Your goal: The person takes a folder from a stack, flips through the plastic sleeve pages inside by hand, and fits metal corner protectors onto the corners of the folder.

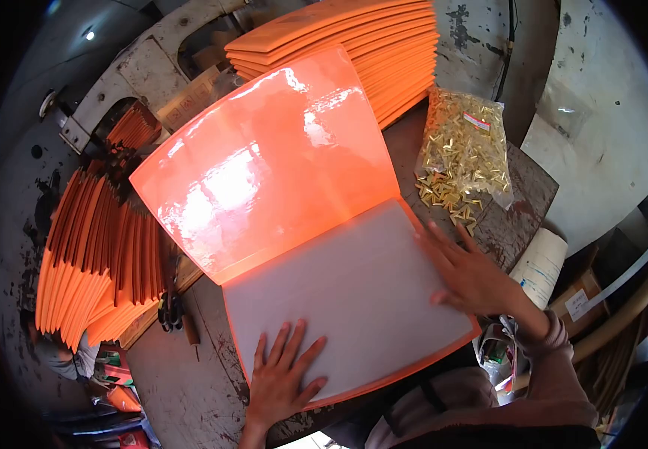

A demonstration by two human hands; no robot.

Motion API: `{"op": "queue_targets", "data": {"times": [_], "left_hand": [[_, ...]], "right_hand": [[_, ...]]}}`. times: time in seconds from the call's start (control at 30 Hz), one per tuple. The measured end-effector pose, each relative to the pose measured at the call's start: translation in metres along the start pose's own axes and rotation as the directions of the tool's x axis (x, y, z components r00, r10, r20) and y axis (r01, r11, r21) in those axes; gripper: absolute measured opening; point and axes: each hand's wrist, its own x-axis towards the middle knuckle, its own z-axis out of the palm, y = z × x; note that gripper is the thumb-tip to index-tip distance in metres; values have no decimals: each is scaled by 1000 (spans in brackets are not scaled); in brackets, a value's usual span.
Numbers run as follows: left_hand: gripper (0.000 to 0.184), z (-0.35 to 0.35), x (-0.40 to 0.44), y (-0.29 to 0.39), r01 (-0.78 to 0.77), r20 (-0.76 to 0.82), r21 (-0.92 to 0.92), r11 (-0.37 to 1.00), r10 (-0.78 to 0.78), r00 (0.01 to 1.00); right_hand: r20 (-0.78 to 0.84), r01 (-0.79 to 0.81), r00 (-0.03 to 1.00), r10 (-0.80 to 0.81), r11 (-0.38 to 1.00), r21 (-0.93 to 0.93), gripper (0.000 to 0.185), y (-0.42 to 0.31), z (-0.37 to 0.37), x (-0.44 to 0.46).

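Note:
An orange folder with a glossy cover [286,165] lies opened on the worktable, its cover raised toward the back. Inside it is a pale grey sheet [346,292] with orange edges showing around it. My left hand [283,378] rests on the sheet's lower left part, fingers spread, holding nothing. At the right edge of the sheet lies my right hand [470,273], fingers apart and also holding nothing. Just beyond its fingertips, small gold metal corner pieces [447,196] spill from a clear plastic bag [473,142].
A tall stack of orange folders [384,52] stands at the back. More folders [99,254] fan out at the left beside a machine [140,75]. Scissors [168,310] and a wooden-handled tool [191,331] lie on the worktable [182,382]. A white roll [541,262] is at the right.

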Motion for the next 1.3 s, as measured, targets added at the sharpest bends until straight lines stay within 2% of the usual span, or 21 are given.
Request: {"op": "queue_targets", "data": {"times": [0.27,0.3,0.37,0.43,0.47,0.5,0.57,0.6,0.63,0.7,0.73,0.8,0.87,0.93,1.0,1.07,1.1,1.17,1.2,1.27,1.3], "left_hand": [[62,1,-1,0,6,-17,33,999,-5,1000],[62,3,-4,-1,15,-27,33,999,-15,1000],[62,10,-8,-9,272,-272,-100,957,-289,918],[59,6,-15,-26,344,-392,-137,929,-370,842],[57,8,-22,-41,334,-402,-355,873,-465,789],[55,11,-26,-49,290,-391,-555,779,-553,736],[49,18,-28,-52,211,-443,-646,734,-585,680],[43,17,-28,-53,139,-457,-723,676,-620,638],[43,13,-25,-53,130,-472,-718,684,-616,631],[25,2,-22,-51,200,-511,-655,729,-622,593],[25,-8,-16,-49,196,-519,-651,733,-619,590],[11,-43,3,-41,198,-418,-665,721,-578,701],[8,-87,34,-20,160,-497,-431,888,-382,779],[16,-125,69,-11,-54,-578,-121,991,-26,816],[28,-158,100,10,-18,-539,3,1000,17,842],[31,-175,135,18,-107,-621,229,967,230,750],[31,-180,154,19,-107,-630,233,967,234,740],[31,-179,193,15,-296,-739,173,939,322,592],[31,-177,209,15,-297,-745,174,939,323,584],[26,-173,235,18,-160,-700,-316,935,-116,705],[26,-169,245,22,-168,-703,-320,932,-115,702]], "right_hand": [[97,-39,995,24,987,157,87,-20,-18,-59],[77,-62,996,43,960,274,83,-14,-20,-61],[53,-57,998,40,924,377,79,-5,-21,-52],[-163,6,983,87,866,500,67,4,-14,-34],[-287,44,950,124,856,515,51,5,-9,-23],[-299,67,949,100,862,503,51,6,-4,-14],[-285,48,878,384,521,852,37,11,9,0],[-386,92,811,439,556,826,22,10,13,11],[-400,107,809,430,561,821,22,10,6,13],[-165,-109,790,591,400,910,10,5,-17,21],[-393,85,747,537,508,857,18,8,-16,36],[-516,189,671,533,550,813,32,8,-40,61],[-635,277,638,437,638,718,38,20,-62,89],[-655,271,626,424,669,692,40,40,-73,113],[-688,178,621,377,787,591,37,59,-69,125],[-659,76,680,321,864,498,33,62,-59,112],[-612,-22,741,277,920,390,30,62,-52,103],[-415,-110,873,257,932,346,20,64,-43,86],[-420,-108,872,252,935,337,20,62,-38,81],[-376,-5,926,-29,996,-89,22,56,-28,73],[-375,-9,927,-29,995,-98,22,53,-23,73]]}}
